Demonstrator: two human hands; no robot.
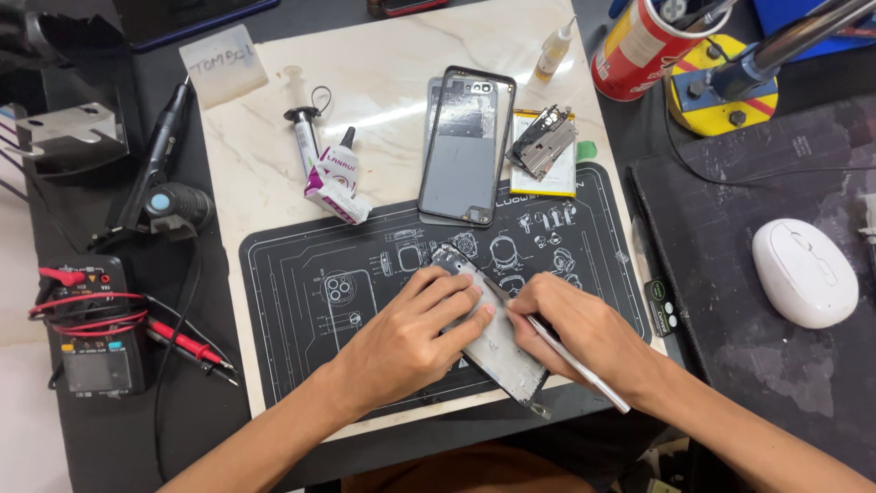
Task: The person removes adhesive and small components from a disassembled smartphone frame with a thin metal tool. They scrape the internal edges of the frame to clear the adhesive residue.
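Nearest the camera, the left hand (pixel 415 333) lies flat over a stripped phone frame (pixel 497 351), fingers spread and pressing it down onto the dark printed work mat (pixel 301 301). The right hand (pixel 584 333) is closed in a pen grip around a thin metal tool (pixel 575 361), whose tip meets the frame just beside the left fingertips, about midway along its upper edge. The frame lies at a slant, one end toward the mat's middle and the other poking out past the near edge of the mat.

To do this well, I would judge that the pressing hand should keep the frame from rocking while the tool stays at a shallow angle and works in short strokes, away from the holding fingers.

Farther out on the pale marble board (pixel 265 155) rest a grey phone back cover (pixel 465 151), a battery with a small metal part on it (pixel 545 146), a white glue tube (pixel 336 178) and a syringe (pixel 306 137). On the black tabletop (pixel 228 411), a multimeter (pixel 91 342) with red leads lies to the left beside a dark handheld tool (pixel 169 169); a white mouse (pixel 803 272) lies well apart to the right. A small dropper bottle (pixel 554 50) and a red can (pixel 639 41) stand at the back.
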